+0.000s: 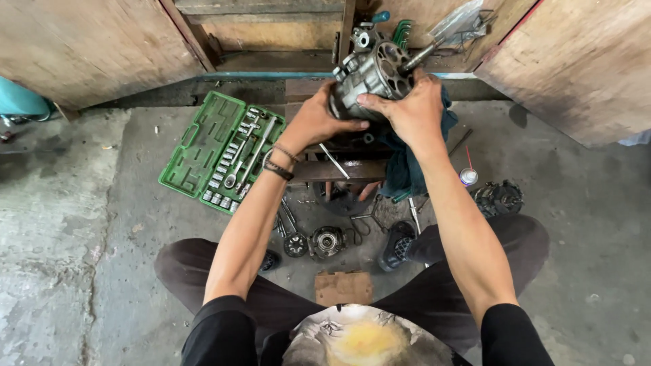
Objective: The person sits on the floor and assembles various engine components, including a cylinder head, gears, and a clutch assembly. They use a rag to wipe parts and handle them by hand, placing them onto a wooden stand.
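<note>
Both hands are clasped on a grey cast-metal cylindrical housing with round bores in its end face (pixel 371 71), held up above a low dark wooden stand (pixel 339 168). The left hand (pixel 317 120) wraps the near left side of the housing, fingers curled under it and out of sight, thumb lying along the body. The right hand (pixel 410 108) grips the right side, thumb across the front; its fingers are hidden behind the metal. A dark teal cloth (pixel 405 163) hangs under the right hand and wrist, and whether the palm presses it against the housing cannot be made out. A thin steel shaft (pixel 422 55) juts from the bored face toward the upper right. The far end of the housing, with small fittings and a blue-capped part, is hard to read against the wooden boards behind.

On the left wrist sit dark bead bracelets (pixel 279 165). To the left, on the concrete floor (pixel 88 224), lies an open green plastic socket-set case with chrome sockets and a ratchet (pixel 220 152). Below the stand, between the knees, lie a round pulley-like metal part (pixel 328 240), a smaller dark toothed disc (pixel 295 244) and loose tools that blur together. A black round part (pixel 498 198) and a small spray can seen end-on (pixel 468 177) lie to the right. A brown block (pixel 343 287) sits near the lap, partly cut off by the shirt.
</note>
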